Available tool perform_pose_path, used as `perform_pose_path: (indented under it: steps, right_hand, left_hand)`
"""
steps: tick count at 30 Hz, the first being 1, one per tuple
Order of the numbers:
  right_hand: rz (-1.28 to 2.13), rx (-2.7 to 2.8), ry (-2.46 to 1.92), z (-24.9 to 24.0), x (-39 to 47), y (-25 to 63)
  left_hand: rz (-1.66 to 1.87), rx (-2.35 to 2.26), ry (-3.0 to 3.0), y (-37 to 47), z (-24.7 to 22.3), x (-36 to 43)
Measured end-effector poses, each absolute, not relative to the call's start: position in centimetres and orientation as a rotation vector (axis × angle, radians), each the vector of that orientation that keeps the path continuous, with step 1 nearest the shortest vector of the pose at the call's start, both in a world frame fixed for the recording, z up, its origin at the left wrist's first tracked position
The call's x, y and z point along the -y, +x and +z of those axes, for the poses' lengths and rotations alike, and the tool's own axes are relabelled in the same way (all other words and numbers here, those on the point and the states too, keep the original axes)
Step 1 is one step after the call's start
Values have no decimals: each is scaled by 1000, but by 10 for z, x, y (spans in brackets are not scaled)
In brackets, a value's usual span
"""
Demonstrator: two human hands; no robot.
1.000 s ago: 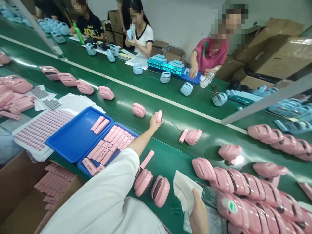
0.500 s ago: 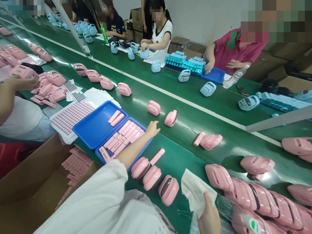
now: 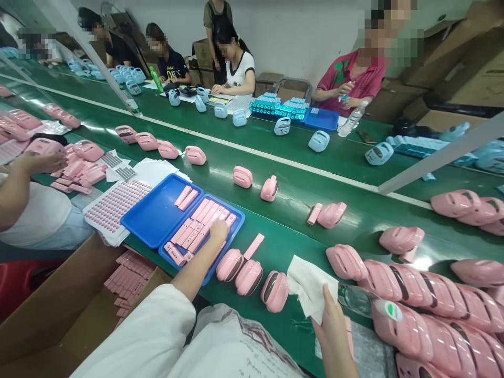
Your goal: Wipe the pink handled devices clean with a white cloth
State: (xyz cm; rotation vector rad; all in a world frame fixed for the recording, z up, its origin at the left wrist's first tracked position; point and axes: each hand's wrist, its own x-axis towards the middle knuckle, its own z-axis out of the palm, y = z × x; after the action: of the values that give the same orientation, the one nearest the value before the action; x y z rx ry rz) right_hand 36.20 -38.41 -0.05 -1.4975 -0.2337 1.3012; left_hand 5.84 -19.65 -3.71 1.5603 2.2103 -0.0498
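Note:
My left hand (image 3: 219,229) is over a blue tray (image 3: 241,214) of pink rectangular bars (image 3: 196,240), at the tray's right side. Its fingers point down and are hidden, so I cannot see whether they grip a bar. My right hand (image 3: 331,320) is closed on a white cloth (image 3: 309,283), which hangs off to its left. Between the hands stand three pink rounded casings with dark panels, the middle casing (image 3: 249,277) among them. One loose pink bar (image 3: 254,246) lies behind them on the green table.
Another blue tray (image 3: 147,218) adjoins on the left, holding a few bars. Rows of pink casings (image 3: 409,286) and a clear bottle (image 3: 356,300) crowd my right. Ahead runs a green conveyor (image 3: 220,184) with spaced casings. A co-worker's hand (image 3: 39,157) is at far left.
My left hand has come back from the conveyor's edge to over the bars in the tray. My right hand still holds the cloth. The view has shifted a little.

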Motion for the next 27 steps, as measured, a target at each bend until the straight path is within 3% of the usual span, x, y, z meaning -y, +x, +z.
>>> perform_pose_path:
  steps: [11, 17, 27]
  right_hand:
    - [1249, -114, -1364, 38, 369, 340]
    - [1233, 4, -1340, 38, 384, 347]
    - [1089, -47, -1401, 23, 412, 361]
  left_hand:
    - [533, -1590, 2016, 91, 50, 257]
    - [-375, -1336, 2432, 164, 42, 249]
    - [-834, -1219, 2436, 221, 1, 221]
